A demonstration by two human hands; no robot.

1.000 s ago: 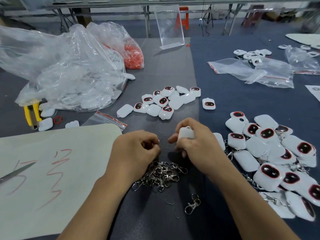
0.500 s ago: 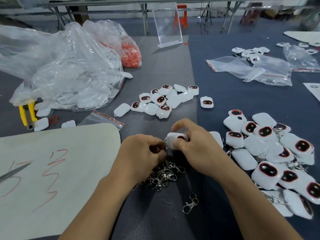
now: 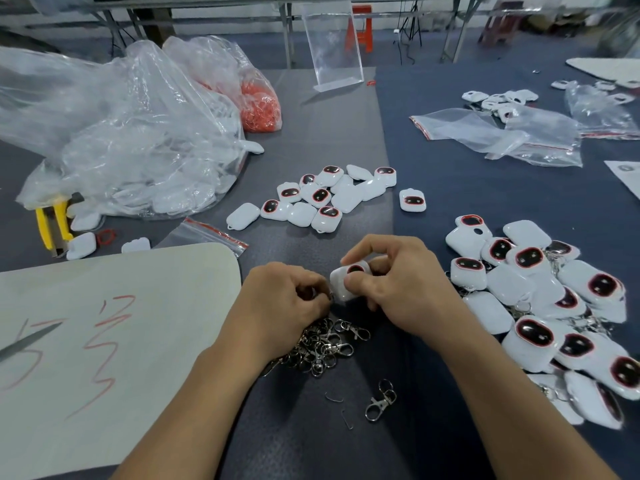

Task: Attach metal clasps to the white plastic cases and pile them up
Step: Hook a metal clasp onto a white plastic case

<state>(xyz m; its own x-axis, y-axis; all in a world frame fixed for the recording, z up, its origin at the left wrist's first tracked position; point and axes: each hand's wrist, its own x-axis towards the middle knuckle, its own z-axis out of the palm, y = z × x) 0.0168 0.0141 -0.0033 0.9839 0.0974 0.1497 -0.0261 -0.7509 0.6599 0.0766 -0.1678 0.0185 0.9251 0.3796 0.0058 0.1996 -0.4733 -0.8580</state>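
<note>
My right hand [image 3: 405, 285] pinches a white plastic case [image 3: 343, 282] with a dark red-rimmed window, held just above the table. My left hand [image 3: 287, 303] is curled tight against the case's left end, fingertips closed on something small that the fingers hide. Below both hands lies a heap of metal clasps [image 3: 322, 344]; one loose clasp [image 3: 379, 403] sits nearer me. A pile of white cases with clasps [image 3: 540, 299] spreads to the right. A smaller group of cases [image 3: 325, 199] lies beyond my hands.
Large clear plastic bags [image 3: 131, 140] of white cases fill the left, a bag of orange rings [image 3: 259, 102] behind them. A white board with red marks [image 3: 104, 341] and scissors [image 3: 27, 341] lie at left. Yellow pliers [image 3: 52, 223], empty zip bags [image 3: 502, 133] and an acrylic stand [image 3: 336, 46] are around.
My right hand turned the case so its dark window faces up and brought it against my left hand. The two hands have closed together over the clasp heap.
</note>
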